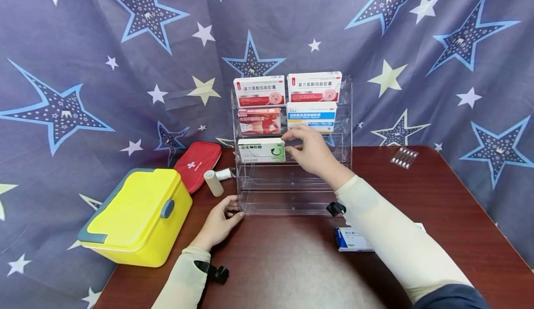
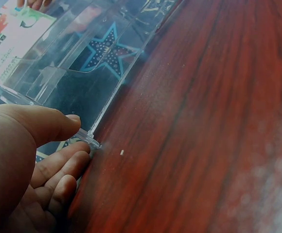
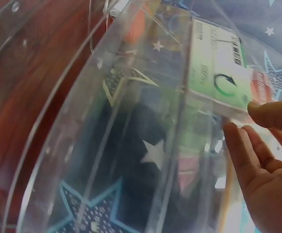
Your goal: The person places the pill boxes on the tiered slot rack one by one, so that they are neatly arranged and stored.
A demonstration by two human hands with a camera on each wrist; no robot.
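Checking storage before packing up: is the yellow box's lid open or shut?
Shut. The yellow box has its lid lying flat on the body, no gap showing.

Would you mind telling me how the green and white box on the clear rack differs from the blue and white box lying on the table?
The green and white box stands on edge on a shelf of the clear rack; the blue and white box lies flat on the table. The right hand touches the green one's end, while the blue one lies untouched, partly hidden by the right sleeve. One carries green print, the other blue. Both are small white cartons.
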